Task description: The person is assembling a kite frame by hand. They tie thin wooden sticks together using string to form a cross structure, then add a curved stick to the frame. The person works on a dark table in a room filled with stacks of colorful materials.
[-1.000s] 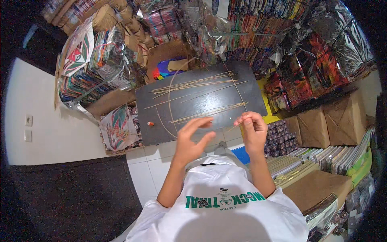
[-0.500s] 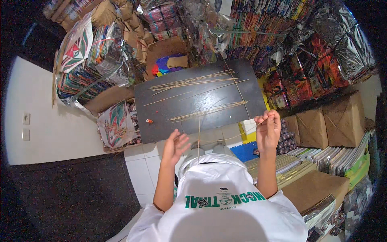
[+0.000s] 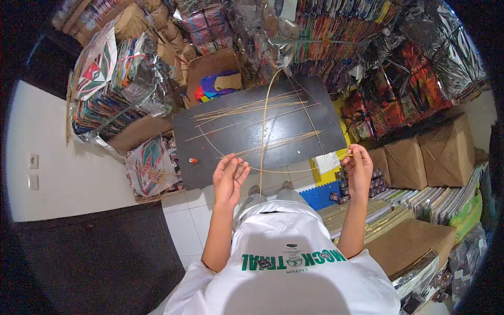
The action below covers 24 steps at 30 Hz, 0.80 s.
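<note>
Left hand [image 3: 229,176]: raised to curved strip [image 3: 289,171], loosely curled, grip unclear. Right hand [image 3: 358,167]: pinching strip's right part, apparently steadying its bend.

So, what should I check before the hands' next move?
1. Right hand grips one end of the bent stick: ok.
2. Left hand grips the other end: cannot tell; contact is unclear.
3. Crossing stick overlaps the bent stick in view: ok.
4. Both tied where they cross: cannot tell, too small.
5. Loose sticks gathered into one pile: not ok, spread across the table.
6. Orange spool on the table: ok.
</note>
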Each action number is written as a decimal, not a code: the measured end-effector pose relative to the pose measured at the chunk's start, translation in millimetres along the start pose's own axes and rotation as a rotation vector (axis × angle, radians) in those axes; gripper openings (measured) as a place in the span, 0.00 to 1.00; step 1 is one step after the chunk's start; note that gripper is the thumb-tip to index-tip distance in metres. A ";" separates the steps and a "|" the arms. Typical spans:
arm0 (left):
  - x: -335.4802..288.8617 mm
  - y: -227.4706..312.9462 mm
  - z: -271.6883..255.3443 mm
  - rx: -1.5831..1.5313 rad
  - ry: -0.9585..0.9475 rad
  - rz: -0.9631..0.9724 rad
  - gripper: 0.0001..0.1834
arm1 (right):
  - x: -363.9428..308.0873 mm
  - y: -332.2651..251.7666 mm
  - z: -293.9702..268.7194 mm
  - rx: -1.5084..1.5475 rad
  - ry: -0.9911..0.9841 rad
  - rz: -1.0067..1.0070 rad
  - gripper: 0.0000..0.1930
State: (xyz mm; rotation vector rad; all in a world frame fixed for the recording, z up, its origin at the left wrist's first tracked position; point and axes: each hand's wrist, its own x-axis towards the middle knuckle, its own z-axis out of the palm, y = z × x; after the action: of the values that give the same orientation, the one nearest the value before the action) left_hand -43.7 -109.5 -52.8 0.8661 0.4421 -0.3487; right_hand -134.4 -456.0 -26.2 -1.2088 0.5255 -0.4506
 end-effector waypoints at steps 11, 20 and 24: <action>-10.7 -0.3 12.8 -0.024 0.041 0.141 0.11 | -12.3 20.2 18.6 -0.407 0.167 -0.003 0.27; -29.9 -6.7 31.0 -0.014 -0.022 0.136 0.09 | -43.2 27.0 66.3 0.010 0.106 -0.026 0.29; -36.8 -7.8 35.3 0.000 0.018 0.158 0.11 | -43.3 21.3 70.1 0.129 0.159 0.033 0.30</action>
State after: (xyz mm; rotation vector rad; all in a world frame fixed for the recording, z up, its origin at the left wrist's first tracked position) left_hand -70.6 -137.8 -19.3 0.8986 0.3871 -0.1955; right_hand -125.6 -371.4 -22.0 -1.0441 0.6415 -0.5472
